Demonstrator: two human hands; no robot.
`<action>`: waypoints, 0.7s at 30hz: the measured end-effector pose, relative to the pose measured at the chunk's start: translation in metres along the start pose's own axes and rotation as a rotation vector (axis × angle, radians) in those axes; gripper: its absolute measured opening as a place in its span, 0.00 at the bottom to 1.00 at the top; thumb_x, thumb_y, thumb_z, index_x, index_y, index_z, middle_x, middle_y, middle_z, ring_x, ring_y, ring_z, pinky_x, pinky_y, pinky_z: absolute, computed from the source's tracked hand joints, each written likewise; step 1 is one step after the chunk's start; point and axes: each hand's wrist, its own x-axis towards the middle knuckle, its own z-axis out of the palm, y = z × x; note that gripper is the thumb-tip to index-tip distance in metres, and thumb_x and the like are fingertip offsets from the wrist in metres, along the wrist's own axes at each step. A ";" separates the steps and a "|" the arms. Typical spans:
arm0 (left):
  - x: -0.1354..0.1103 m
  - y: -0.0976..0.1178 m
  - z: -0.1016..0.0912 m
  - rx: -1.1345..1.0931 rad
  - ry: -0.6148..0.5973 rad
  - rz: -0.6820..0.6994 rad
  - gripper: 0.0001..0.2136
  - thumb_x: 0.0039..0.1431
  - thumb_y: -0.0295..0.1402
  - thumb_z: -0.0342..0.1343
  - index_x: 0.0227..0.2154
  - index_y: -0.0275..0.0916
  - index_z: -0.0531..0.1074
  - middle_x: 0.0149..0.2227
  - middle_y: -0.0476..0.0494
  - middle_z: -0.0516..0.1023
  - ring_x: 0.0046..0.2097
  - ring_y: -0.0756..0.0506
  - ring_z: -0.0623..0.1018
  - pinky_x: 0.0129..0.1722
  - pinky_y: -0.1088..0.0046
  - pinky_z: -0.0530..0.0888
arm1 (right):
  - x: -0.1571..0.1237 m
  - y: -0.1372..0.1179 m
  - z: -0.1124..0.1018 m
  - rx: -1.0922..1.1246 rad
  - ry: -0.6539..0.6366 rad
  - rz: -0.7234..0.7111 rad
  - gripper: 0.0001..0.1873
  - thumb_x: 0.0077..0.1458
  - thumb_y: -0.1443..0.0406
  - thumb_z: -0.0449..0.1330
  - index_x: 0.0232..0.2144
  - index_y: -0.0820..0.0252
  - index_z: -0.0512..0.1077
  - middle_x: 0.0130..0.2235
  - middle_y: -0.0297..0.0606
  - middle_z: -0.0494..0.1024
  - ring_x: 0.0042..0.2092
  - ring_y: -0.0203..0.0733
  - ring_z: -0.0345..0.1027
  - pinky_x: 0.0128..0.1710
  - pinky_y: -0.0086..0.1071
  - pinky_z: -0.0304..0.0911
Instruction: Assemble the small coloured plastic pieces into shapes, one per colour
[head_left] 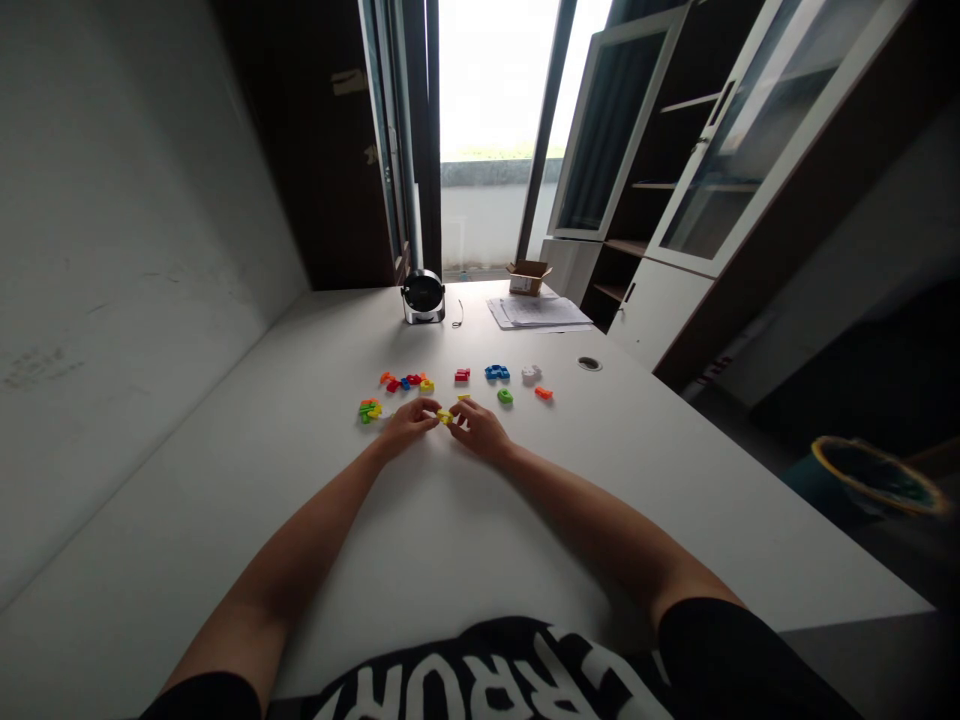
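Note:
My left hand (409, 425) and my right hand (476, 428) meet over a white table (300, 400), their fingertips pinching a small yellow plastic block (445, 416) between them. Left of my left hand lies a green and yellow pile of plastic pieces (368, 411). Farther ahead sits a cluster of orange, red, blue and yellow pieces (405, 381). A red piece (462, 375), a blue piece (496, 372), a white piece (531, 373), a green piece (505, 396) and an orange piece (544, 393) lie apart, beyond my right hand.
A round black fan (424, 297) stands at the table's far end, near loose papers (538, 312) and a small cardboard box (528, 278). A round grommet (589, 363) is set in the tabletop. A wall bounds the left side, and a glass-fronted cabinet (720, 170) stands at right.

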 end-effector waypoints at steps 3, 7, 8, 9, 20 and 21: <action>0.001 -0.002 0.002 0.004 0.009 0.021 0.17 0.55 0.42 0.64 0.43 0.36 0.74 0.40 0.42 0.79 0.37 0.48 0.76 0.37 0.73 0.71 | 0.001 -0.001 -0.001 0.008 0.001 0.008 0.05 0.58 0.65 0.62 0.38 0.56 0.71 0.39 0.36 0.75 0.33 0.35 0.71 0.33 0.28 0.64; 0.002 -0.003 0.003 -0.008 -0.013 0.009 0.18 0.57 0.44 0.63 0.44 0.36 0.73 0.32 0.44 0.79 0.34 0.48 0.77 0.37 0.71 0.72 | 0.001 -0.002 -0.002 0.021 0.006 0.006 0.04 0.58 0.66 0.61 0.38 0.56 0.70 0.39 0.36 0.75 0.33 0.35 0.70 0.33 0.28 0.64; 0.001 -0.003 0.003 -0.007 -0.024 0.003 0.18 0.58 0.44 0.62 0.44 0.36 0.73 0.31 0.45 0.79 0.34 0.47 0.77 0.38 0.71 0.72 | 0.001 -0.003 -0.003 0.024 0.007 0.003 0.04 0.59 0.66 0.61 0.38 0.56 0.70 0.39 0.36 0.75 0.33 0.35 0.70 0.33 0.28 0.64; 0.001 -0.003 0.002 -0.004 -0.032 -0.001 0.18 0.59 0.44 0.62 0.45 0.36 0.73 0.30 0.45 0.79 0.34 0.47 0.77 0.38 0.70 0.72 | 0.001 -0.003 -0.003 0.028 0.007 0.001 0.05 0.59 0.66 0.61 0.38 0.56 0.70 0.39 0.36 0.75 0.33 0.35 0.70 0.33 0.28 0.64; 0.000 0.000 -0.001 -0.064 -0.045 0.006 0.16 0.61 0.40 0.59 0.47 0.35 0.74 0.33 0.41 0.81 0.36 0.46 0.79 0.40 0.68 0.73 | 0.001 -0.001 -0.001 0.024 0.003 -0.005 0.10 0.59 0.69 0.61 0.44 0.56 0.71 0.39 0.35 0.75 0.33 0.34 0.69 0.35 0.28 0.65; 0.001 0.001 -0.001 -0.077 -0.040 0.003 0.16 0.62 0.40 0.58 0.46 0.34 0.74 0.33 0.40 0.81 0.36 0.45 0.79 0.39 0.68 0.73 | 0.000 -0.001 -0.001 0.028 0.002 -0.011 0.11 0.59 0.69 0.60 0.45 0.56 0.71 0.40 0.36 0.75 0.33 0.34 0.69 0.35 0.28 0.65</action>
